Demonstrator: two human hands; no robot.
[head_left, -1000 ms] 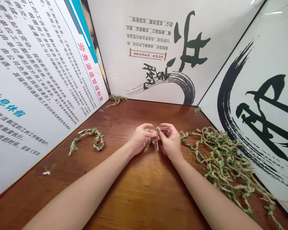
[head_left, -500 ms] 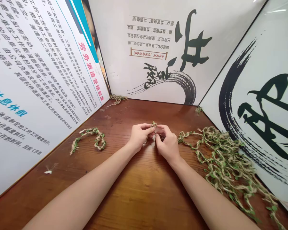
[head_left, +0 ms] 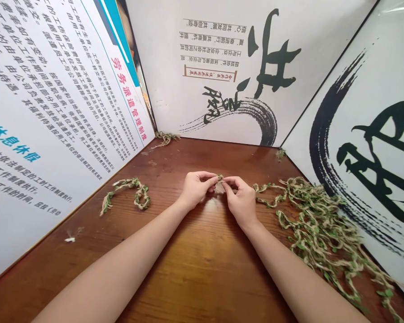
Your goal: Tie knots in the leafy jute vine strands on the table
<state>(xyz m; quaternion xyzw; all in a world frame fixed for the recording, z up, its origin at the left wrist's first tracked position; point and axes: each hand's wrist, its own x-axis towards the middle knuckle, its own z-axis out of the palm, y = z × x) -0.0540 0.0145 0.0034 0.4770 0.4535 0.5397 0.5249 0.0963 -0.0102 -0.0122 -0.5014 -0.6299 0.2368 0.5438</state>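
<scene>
Calligraphy panels (head_left: pixel 363 80) around wooden tabletop (head_left: pixel 202 282)

Ok so vs a sec ago, the left hand (head_left: pixel 197 190) and right hand (head_left: pixel 241 202) have closed in, fingertips pinching the leafy twine (head_left: pixel 220 178) tighter, and the loose ends (head_left: pixel 218 189) hang way shorter now.

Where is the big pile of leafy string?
In the head camera view, the big pile of leafy string lies on the right side of the wooden table, just right of the right hand and against the white board.
</scene>
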